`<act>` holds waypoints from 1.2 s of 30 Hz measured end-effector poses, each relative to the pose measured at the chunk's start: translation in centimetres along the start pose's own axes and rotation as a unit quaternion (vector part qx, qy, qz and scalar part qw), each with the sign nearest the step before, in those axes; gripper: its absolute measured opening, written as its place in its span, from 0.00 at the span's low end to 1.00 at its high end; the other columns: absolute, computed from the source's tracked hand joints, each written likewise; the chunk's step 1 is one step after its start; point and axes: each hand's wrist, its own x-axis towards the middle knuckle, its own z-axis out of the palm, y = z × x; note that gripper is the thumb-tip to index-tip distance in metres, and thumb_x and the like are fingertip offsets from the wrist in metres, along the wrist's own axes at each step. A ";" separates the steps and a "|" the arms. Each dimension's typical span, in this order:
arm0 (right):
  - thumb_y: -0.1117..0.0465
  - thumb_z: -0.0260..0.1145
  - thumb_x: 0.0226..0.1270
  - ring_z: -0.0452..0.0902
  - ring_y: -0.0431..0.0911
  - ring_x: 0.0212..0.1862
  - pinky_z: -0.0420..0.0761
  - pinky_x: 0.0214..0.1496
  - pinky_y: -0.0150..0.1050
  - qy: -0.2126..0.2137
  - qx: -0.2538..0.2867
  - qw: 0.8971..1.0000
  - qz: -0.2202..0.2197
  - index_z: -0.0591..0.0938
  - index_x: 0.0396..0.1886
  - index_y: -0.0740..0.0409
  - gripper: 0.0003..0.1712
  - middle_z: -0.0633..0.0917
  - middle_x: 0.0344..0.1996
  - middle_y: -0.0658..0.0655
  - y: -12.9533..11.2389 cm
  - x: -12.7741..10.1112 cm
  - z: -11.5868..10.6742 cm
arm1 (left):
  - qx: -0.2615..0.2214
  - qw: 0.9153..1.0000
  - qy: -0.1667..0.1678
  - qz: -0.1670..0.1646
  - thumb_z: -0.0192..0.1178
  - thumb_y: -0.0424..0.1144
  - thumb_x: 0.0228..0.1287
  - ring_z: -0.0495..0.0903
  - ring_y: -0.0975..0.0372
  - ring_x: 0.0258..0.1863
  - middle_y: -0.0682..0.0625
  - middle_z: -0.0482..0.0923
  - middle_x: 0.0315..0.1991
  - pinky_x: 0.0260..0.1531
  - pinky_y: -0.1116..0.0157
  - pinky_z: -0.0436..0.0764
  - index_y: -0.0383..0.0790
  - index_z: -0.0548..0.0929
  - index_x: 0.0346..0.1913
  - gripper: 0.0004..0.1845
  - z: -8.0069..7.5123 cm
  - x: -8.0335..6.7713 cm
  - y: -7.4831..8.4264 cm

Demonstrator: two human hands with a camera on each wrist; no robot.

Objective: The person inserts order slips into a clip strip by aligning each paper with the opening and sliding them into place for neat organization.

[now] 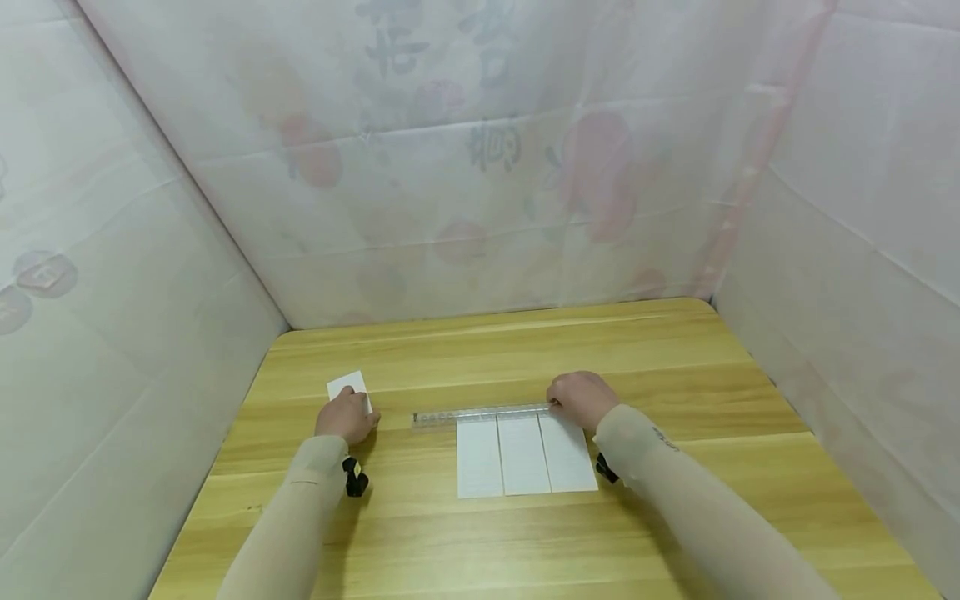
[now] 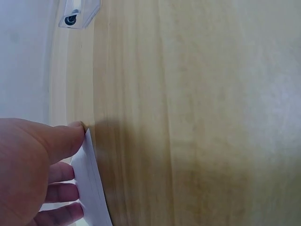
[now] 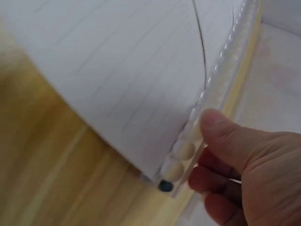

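My left hand pinches a white slip of paper at the table's left; in the left wrist view the thumb meets the paper's corner and the other fingers curl behind it. My right hand grips a clear plastic ruler near its right end, thumb on top and fingers curled at its far edge. Round shapes run along the ruler, and a dark spot marks its end in the right wrist view. Beneath its near edge, three white paper slips lie side by side, with faint lines.
The light wood table carries everything. White printed cloth hangs behind it and on both sides. A black wrist camera sits on the left sleeve, another on the right.
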 end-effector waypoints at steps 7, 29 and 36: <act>0.61 0.73 0.58 0.69 0.38 0.22 0.76 0.29 0.36 -0.071 -0.041 0.997 0.005 0.81 0.20 0.52 0.10 0.80 0.19 0.46 -0.7 1.3 -1.2 | -0.010 1.000 0.006 0.005 0.62 0.48 0.64 0.78 0.48 0.37 0.38 0.74 0.45 0.42 0.50 0.78 0.27 0.78 0.54 0.26 -0.5 -0.5 0.8; 0.67 0.68 0.60 0.67 0.41 0.21 0.73 0.27 0.36 -0.147 -0.063 0.987 0.022 0.79 0.22 0.55 0.09 0.76 0.17 0.48 -1.3 2.7 -1.9 | -0.216 0.969 0.087 -0.079 0.58 0.44 0.66 0.75 0.47 0.43 0.35 0.75 0.47 0.40 0.49 0.76 0.29 0.80 0.49 0.19 1.6 -4.4 0.5; 0.68 0.69 0.60 0.67 0.40 0.21 0.74 0.28 0.35 -0.139 -0.054 0.989 0.015 0.80 0.23 0.54 0.09 0.76 0.17 0.47 -1.4 2.7 -1.9 | -0.148 0.979 0.075 -0.116 0.65 0.52 0.60 0.71 0.42 0.44 0.29 0.70 0.45 0.38 0.46 0.74 0.22 0.73 0.51 0.33 0.9 -7.7 -1.1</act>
